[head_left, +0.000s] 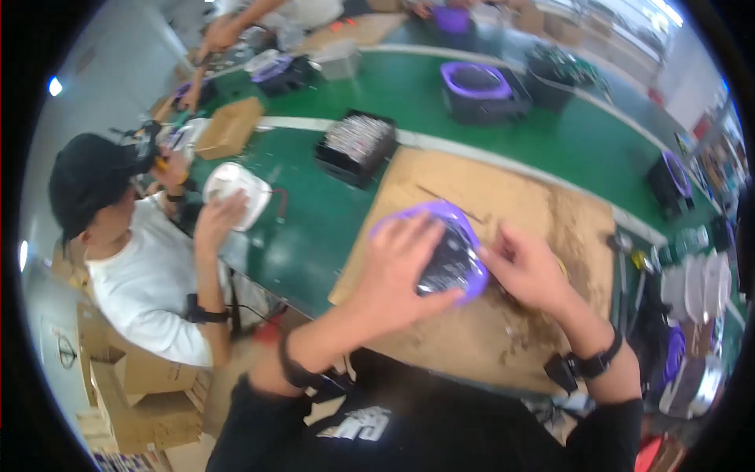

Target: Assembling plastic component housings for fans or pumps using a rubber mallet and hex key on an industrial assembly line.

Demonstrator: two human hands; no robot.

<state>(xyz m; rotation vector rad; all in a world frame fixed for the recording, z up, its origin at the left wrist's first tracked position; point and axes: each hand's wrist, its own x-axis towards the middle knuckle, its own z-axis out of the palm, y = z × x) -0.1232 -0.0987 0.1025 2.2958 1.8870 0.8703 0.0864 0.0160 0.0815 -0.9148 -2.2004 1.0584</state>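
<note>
Above a brown board [425, 169], my left hand [397, 271] grips a rounded housing part [452, 263] with a purple rim and a dark, shiny inside. Its fingers lie over the part's left side, the thumb along the near edge. My right hand [531, 267] is at the part's right edge, its fingers curled and the thumb tip at the purple rim. Whether it pinches something small is hidden by blur. Something yellow [561, 266] shows just behind the right hand. A thin dark rod [448, 201] lies on the board beyond the part.
A black bin [346, 165] of small metal pieces stands beyond the board's left corner. To the left, a co-worker [149, 267] handles a white part [250, 193]. Purple-and-black housings [484, 102] sit on the green belt. Tools [621, 244] and stacked white pieces [696, 287] lie right.
</note>
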